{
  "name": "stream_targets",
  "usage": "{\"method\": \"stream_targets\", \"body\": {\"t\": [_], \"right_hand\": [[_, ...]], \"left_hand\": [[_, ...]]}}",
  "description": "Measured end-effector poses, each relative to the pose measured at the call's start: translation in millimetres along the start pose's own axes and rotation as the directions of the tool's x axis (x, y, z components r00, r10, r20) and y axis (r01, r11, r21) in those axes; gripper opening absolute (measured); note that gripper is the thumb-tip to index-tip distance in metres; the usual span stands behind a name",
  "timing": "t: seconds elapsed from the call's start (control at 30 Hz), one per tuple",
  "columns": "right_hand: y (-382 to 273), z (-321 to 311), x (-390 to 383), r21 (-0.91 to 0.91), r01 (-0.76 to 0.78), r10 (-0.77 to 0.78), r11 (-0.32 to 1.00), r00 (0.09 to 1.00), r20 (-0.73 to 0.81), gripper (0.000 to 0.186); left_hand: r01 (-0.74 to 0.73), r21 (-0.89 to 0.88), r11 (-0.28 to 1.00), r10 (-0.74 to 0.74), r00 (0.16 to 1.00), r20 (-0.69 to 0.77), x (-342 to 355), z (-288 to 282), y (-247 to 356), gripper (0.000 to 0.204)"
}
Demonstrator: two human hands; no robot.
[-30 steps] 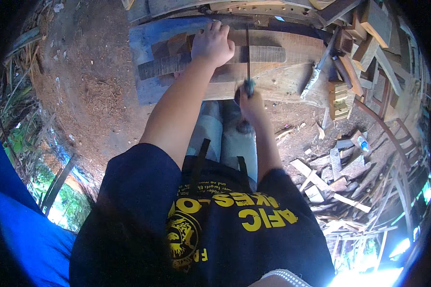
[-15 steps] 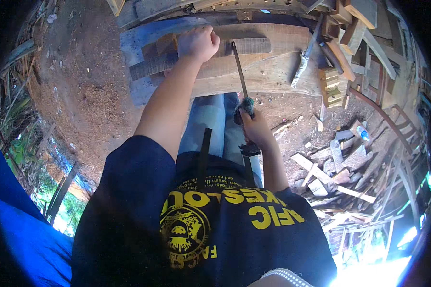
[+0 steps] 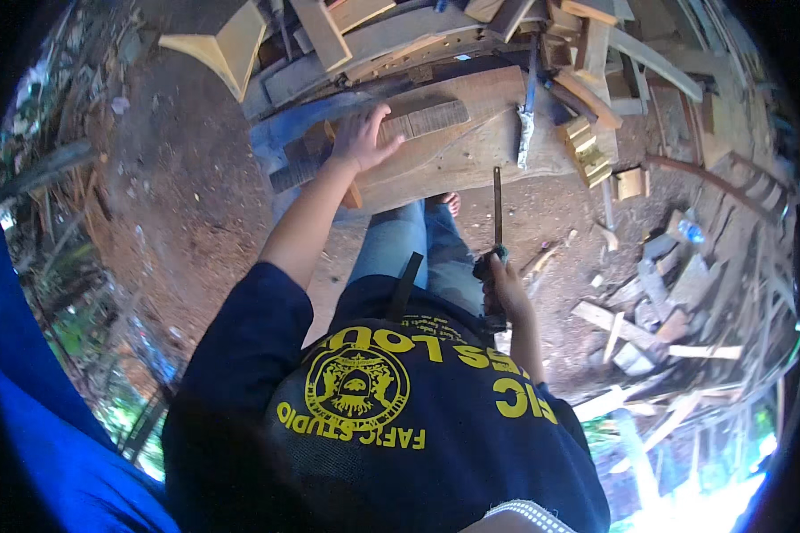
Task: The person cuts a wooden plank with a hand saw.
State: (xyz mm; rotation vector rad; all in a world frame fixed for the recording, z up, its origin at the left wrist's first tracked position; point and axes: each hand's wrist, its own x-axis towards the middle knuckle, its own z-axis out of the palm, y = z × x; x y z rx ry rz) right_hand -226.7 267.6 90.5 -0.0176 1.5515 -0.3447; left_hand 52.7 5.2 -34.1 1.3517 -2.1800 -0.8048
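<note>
The left hand [image 3: 364,138] lies spread, palm down, on a dark ridged strip of wood [image 3: 373,142] that rests across a broad pale plank [image 3: 453,155], pressing it in place. The right hand [image 3: 504,282] is closed around the handle of a long narrow tool [image 3: 497,209], likely a file or chisel, whose dark blade points up toward the plank's near edge without touching it. Half a second ago this hand was closer to the plank with the blade reaching over the wood; now it has drawn back toward the body and the tool stands clear of the wood. The left hand has stayed on the strip.

The plank sits on a rough table [image 3: 347,107] of stacked boards. A brush-like tool [image 3: 526,124] with a pale head lies on the plank's right part, and a small yellow block [image 3: 587,151] sits just beside its right end. Below the plank, the person's legs in blue jeans [image 3: 409,249] show, with a bare foot [image 3: 449,204] on the dirt ground [image 3: 178,178]. Wood scraps [image 3: 658,293] litter the ground to the right.
</note>
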Motion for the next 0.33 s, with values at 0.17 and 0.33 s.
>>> {"method": "stream_targets", "body": {"t": [0.17,0.33], "right_hand": [[35.7,-4.3,25.0,0.236,0.106,-0.114,0.966,0.993,0.02,0.023],[49.4,-1.7,28.5,-0.003,0.346,-0.346,0.938,0.936,-0.064,0.032]], "left_hand": [[0.027,0.584,0.811,-0.179,0.963,0.204,-38.8,-33.9,26.1,0.068],[0.084,0.505,0.859,-0.34,0.832,0.439,-39.1,-70.2,55.7,0.084]]}}
